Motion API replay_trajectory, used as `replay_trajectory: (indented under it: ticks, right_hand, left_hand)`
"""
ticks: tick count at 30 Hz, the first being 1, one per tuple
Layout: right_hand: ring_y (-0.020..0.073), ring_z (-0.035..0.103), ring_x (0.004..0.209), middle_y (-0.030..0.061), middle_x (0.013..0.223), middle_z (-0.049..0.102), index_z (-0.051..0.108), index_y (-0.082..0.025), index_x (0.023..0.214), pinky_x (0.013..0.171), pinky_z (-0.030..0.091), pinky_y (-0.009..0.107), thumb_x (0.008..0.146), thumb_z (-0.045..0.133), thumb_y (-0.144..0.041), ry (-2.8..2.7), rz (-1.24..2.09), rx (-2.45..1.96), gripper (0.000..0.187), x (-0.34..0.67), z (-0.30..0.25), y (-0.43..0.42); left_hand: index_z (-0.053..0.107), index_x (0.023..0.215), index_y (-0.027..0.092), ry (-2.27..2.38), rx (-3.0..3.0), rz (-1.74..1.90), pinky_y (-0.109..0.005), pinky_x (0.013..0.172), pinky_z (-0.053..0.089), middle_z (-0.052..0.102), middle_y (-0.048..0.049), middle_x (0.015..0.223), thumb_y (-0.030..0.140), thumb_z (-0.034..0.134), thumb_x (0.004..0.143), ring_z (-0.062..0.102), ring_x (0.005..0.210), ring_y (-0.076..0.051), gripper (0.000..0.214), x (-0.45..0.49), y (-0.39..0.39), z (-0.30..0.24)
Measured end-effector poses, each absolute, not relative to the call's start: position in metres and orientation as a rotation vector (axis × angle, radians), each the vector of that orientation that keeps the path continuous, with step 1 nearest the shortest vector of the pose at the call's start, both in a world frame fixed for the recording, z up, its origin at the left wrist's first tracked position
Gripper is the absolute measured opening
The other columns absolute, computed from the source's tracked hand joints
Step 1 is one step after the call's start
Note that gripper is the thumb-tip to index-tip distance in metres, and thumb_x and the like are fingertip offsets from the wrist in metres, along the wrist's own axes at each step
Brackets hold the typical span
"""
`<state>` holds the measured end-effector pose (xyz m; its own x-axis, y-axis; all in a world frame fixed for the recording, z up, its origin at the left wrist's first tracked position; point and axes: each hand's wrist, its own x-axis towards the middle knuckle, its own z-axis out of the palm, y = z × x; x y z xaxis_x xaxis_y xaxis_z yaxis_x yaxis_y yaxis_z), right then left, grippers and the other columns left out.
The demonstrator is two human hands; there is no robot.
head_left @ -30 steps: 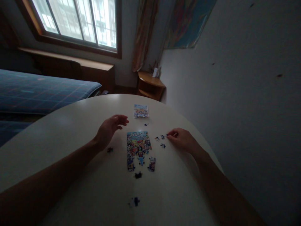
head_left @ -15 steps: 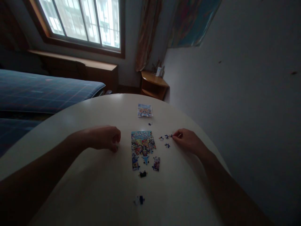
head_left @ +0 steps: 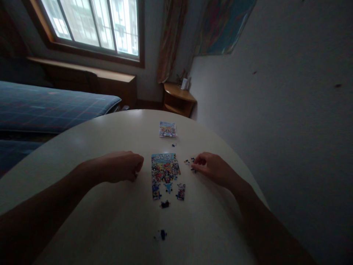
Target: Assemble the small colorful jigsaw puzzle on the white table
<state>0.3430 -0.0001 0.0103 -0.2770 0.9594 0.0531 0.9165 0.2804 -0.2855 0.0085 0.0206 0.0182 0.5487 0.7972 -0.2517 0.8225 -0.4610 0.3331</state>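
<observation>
A partly assembled colourful jigsaw puzzle point(head_left: 164, 171) lies in the middle of the round white table point(head_left: 110, 129). My left hand point(head_left: 124, 166) rests on the table just left of the puzzle, curled into a fist; what it holds, if anything, is hidden. My right hand point(head_left: 213, 167) lies to the right of the puzzle, its fingers pinched down on a small puzzle piece point(head_left: 193, 169) among a few loose dark ones point(head_left: 187, 161). More loose pieces lie below the puzzle point(head_left: 164, 204) and nearer to me point(head_left: 162, 234). A small joined cluster point(head_left: 181, 191) sits at the puzzle's lower right.
A small printed picture card point(head_left: 167, 129) lies on the far side of the table, with a tiny piece point(head_left: 173, 145) near it. A blue bed point(head_left: 49, 106) is on the left, a wooden corner shelf point(head_left: 178, 97) behind, and a white wall point(head_left: 275, 110) close on the right.
My left hand dropped from open above the table onto a loose piece left of the puzzle and closed into a fist. My right hand slid slightly left over the loose pieces.
</observation>
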Motion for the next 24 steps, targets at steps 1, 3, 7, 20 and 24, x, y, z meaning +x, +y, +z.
replay_trajectory:
  ticks: [1,3,7,20,24]
  right_hand:
    - [0.0164,0.064,0.074,0.0034,0.084,0.071,0.071,-0.021,0.084,0.065,0.045,0.027,0.086,0.069,-0.035,-2.387,0.376,-1.665,0.014,0.337,0.012,-0.006]
    - [0.0158,0.064,0.072,0.0017,0.081,0.070,0.072,-0.022,0.085,0.062,0.044,0.026,0.082,0.075,-0.042,-2.487,0.477,-1.560,0.020,0.325,0.016,-0.018]
    - [0.0160,0.062,0.071,-0.0006,0.081,0.069,0.070,-0.023,0.090,0.062,0.043,0.027,0.069,0.086,-0.044,-2.608,0.508,-1.464,0.034,0.308,0.017,-0.033]
    - [0.0149,0.066,0.078,0.0010,0.087,0.071,0.068,-0.021,0.100,0.070,0.048,0.027,0.088,0.070,-0.032,-2.384,0.718,-1.359,0.017,0.311,0.018,-0.025]
    - [0.0134,0.068,0.079,0.0008,0.088,0.073,0.064,-0.020,0.111,0.071,0.049,0.025,0.090,0.067,-0.029,-2.226,0.878,-1.226,0.023,0.308,0.015,-0.023]
  left_hand:
    - [0.068,0.073,0.025,1.289,2.377,-0.050,-0.026,0.054,0.038,0.069,-0.0016,0.072,0.018,0.073,0.063,0.060,0.062,-0.020,0.013,0.009,0.021,0.018]
    - [0.068,0.072,0.024,1.223,2.384,0.033,-0.026,0.053,0.037,0.068,-0.0014,0.071,0.020,0.072,0.068,0.061,0.062,-0.020,0.007,0.015,0.022,0.019]
    - [0.074,0.077,0.025,1.152,2.373,0.274,-0.025,0.059,0.042,0.071,-0.0007,0.075,0.031,0.068,0.078,0.064,0.067,-0.018,0.007,0.041,0.020,0.018]
    - [0.076,0.104,0.028,1.049,2.310,0.652,-0.032,0.076,0.051,0.077,-0.0025,0.096,0.029,0.060,0.093,0.069,0.084,-0.020,0.020,0.091,0.000,-0.027]
    - [0.071,0.101,0.021,1.089,2.233,0.736,-0.026,0.065,0.048,0.075,-0.0007,0.085,0.031,0.070,0.088,0.067,0.072,-0.016,0.016,0.095,-0.001,-0.026]
